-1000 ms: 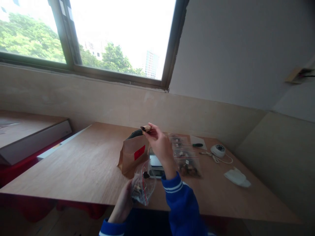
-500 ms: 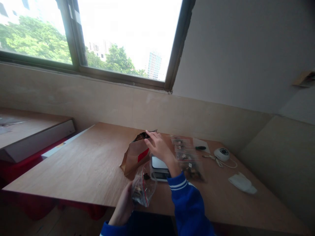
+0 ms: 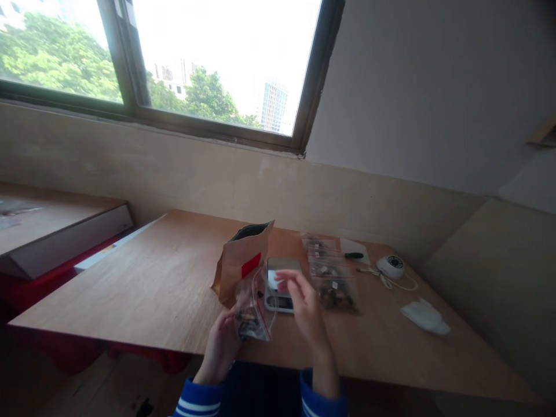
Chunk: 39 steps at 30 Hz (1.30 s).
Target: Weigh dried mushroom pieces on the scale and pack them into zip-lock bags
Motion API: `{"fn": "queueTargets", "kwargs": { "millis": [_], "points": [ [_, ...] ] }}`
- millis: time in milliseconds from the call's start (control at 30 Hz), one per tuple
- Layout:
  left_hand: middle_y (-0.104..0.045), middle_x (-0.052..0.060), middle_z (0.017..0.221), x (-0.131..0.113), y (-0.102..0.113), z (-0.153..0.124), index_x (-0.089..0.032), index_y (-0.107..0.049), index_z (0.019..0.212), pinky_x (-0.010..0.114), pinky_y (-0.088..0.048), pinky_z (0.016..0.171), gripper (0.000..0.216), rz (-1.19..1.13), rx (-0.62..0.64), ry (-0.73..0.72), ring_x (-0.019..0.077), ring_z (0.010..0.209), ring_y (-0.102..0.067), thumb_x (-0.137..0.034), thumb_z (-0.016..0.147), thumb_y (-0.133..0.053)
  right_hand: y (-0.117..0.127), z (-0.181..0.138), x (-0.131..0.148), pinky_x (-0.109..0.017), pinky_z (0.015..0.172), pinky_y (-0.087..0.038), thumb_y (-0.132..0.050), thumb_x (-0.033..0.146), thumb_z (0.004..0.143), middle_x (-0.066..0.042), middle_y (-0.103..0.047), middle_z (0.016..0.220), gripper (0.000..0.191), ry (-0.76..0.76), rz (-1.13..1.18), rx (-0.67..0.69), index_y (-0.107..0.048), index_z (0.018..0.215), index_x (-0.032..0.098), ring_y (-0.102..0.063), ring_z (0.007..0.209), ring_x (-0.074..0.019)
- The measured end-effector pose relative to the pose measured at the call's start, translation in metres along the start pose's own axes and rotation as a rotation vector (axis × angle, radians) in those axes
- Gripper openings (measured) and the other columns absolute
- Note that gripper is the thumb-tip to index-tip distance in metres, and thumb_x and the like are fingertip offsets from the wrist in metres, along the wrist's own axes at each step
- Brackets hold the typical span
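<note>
Pinched by its side in the left hand [image 3: 220,341], the clear zip bag [image 3: 256,313] was held before the paper bag [image 3: 231,265].
Loosely spread, the right hand [image 3: 309,306] hung over the scale [image 3: 283,264], nothing visible in its fingers. Handling the zip bag's contents seemed the step in hand; the next move probably called for a steady left grip.

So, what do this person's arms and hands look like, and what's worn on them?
The left sleeve and right sleeve are blue, with white stripes near the cuffs. The left hand and right hand are bare; no glove or watch shows.
</note>
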<state>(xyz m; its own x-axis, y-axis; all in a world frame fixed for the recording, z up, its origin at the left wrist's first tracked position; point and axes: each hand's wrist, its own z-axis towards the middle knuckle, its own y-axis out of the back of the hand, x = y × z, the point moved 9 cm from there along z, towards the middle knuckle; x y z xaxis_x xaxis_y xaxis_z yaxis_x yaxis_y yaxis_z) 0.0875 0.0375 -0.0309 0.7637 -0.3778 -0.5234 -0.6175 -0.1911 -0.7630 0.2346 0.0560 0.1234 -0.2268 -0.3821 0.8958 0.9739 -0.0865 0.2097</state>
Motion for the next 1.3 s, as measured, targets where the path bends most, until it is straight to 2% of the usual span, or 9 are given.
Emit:
{"fn": "queueTargets", "kwargs": {
  "millis": [167, 367, 567, 733, 800, 900, 1067, 1200, 1300],
  "points": [
    [-0.074, 0.009, 0.092, 0.002, -0.005, -0.004, -0.013, -0.058, 0.123, 0.032, -0.049, 0.072, 0.044, 0.026, -0.001, 0.008, 0.0244, 0.085, -0.068, -0.026, 0.081, -0.056, -0.019, -0.043, -0.036, -0.03, 0.082, -0.054, -0.044, 0.024, 0.089, -0.007, -0.069, 0.101, 0.027, -0.08, 0.045, -0.005, -0.068, 0.102, 0.021, -0.066, 0.091, -0.0189],
    [-0.072, 0.007, 0.104, 0.005, -0.009, -0.004, -0.017, -0.054, 0.125, 0.032, -0.05, 0.08, 0.045, 0.014, 0.028, -0.015, 0.0229, 0.093, -0.067, -0.019, 0.08, -0.056, -0.026, -0.041, -0.04, -0.036, 0.096, -0.048, -0.05, 0.014, 0.082, -0.008, -0.064, 0.117, 0.034, -0.051, -0.124, -0.051, -0.064, 0.112, 0.022, -0.06, 0.109, -0.0222],
    [-0.074, 0.007, 0.09, 0.006, -0.012, -0.006, -0.013, -0.061, 0.118, 0.033, -0.049, 0.085, 0.04, 0.024, 0.021, -0.022, 0.025, 0.095, -0.067, -0.019, 0.078, -0.057, -0.025, -0.044, -0.039, -0.031, 0.08, -0.053, -0.056, 0.014, 0.078, -0.007, -0.069, 0.1, 0.025, -0.044, -0.134, -0.091, -0.068, 0.099, 0.021, -0.065, 0.09, -0.0211],
    [-0.074, 0.006, 0.082, 0.004, -0.008, -0.006, -0.014, -0.066, 0.109, 0.031, -0.051, 0.072, 0.033, 0.035, -0.004, -0.013, 0.0221, 0.077, -0.069, -0.02, 0.077, -0.058, -0.016, -0.045, -0.043, -0.029, 0.073, -0.053, -0.056, 0.026, 0.084, -0.007, -0.071, 0.091, 0.018, -0.094, -0.083, -0.104, -0.07, 0.093, 0.019, -0.066, 0.082, -0.0202],
    [-0.073, 0.006, 0.076, 0.001, -0.003, -0.007, -0.012, -0.069, 0.099, 0.029, -0.05, 0.065, 0.025, 0.037, -0.052, -0.01, 0.0198, 0.067, -0.068, -0.021, 0.079, -0.058, -0.01, -0.036, -0.032, -0.03, 0.076, -0.053, -0.053, 0.029, 0.087, -0.007, -0.071, 0.095, 0.022, -0.083, -0.057, -0.114, -0.069, 0.097, 0.019, -0.065, 0.086, -0.0204],
    [-0.073, 0.007, 0.075, -0.003, 0.001, -0.009, -0.011, -0.07, 0.093, 0.028, -0.049, 0.062, 0.022, 0.038, -0.069, 0.001, 0.0194, 0.065, -0.067, -0.023, 0.08, -0.056, -0.003, -0.005, 0.01, -0.03, 0.077, -0.051, -0.052, 0.029, 0.089, -0.005, -0.07, 0.097, 0.021, 0.044, -0.11, -0.148, -0.067, 0.099, 0.02, -0.064, 0.087, -0.0189],
    [-0.073, 0.008, 0.081, -0.01, -0.002, -0.014, -0.012, -0.064, 0.113, 0.03, -0.049, 0.069, 0.036, 0.042, 0.042, 0.004, 0.0222, 0.077, -0.068, -0.026, 0.081, -0.054, -0.027, 0.066, 0.087, -0.034, 0.095, -0.043, -0.05, 0.024, 0.091, -0.004, -0.067, 0.103, 0.017, 0.429, -0.29, -0.094, -0.066, 0.097, 0.023, -0.058, 0.102, -0.0188],
    [-0.073, 0.008, 0.09, -0.015, -0.002, -0.017, -0.013, -0.058, 0.124, 0.031, -0.049, 0.074, 0.044, 0.028, 0.09, -0.011, 0.0231, 0.084, -0.068, -0.025, 0.082, -0.053, -0.063, 0.103, 0.071, -0.039, 0.1, -0.038, -0.046, 0.023, 0.093, -0.007, -0.063, 0.11, 0.023, 0.409, -0.461, 0.054, -0.069, 0.097, 0.023, -0.052, 0.111, -0.0217],
    [-0.073, 0.009, 0.095, -0.016, 0.001, -0.016, -0.013, -0.054, 0.128, 0.032, -0.048, 0.078, 0.047, 0.027, 0.098, -0.014, 0.0237, 0.087, -0.068, -0.025, 0.082, -0.052, -0.065, 0.102, 0.055, -0.045, 0.105, -0.032, -0.042, 0.024, 0.094, -0.009, -0.056, 0.124, 0.028, 0.353, -0.486, 0.064, -0.068, 0.105, 0.024, -0.046, 0.12, -0.0241]
  ]
}}
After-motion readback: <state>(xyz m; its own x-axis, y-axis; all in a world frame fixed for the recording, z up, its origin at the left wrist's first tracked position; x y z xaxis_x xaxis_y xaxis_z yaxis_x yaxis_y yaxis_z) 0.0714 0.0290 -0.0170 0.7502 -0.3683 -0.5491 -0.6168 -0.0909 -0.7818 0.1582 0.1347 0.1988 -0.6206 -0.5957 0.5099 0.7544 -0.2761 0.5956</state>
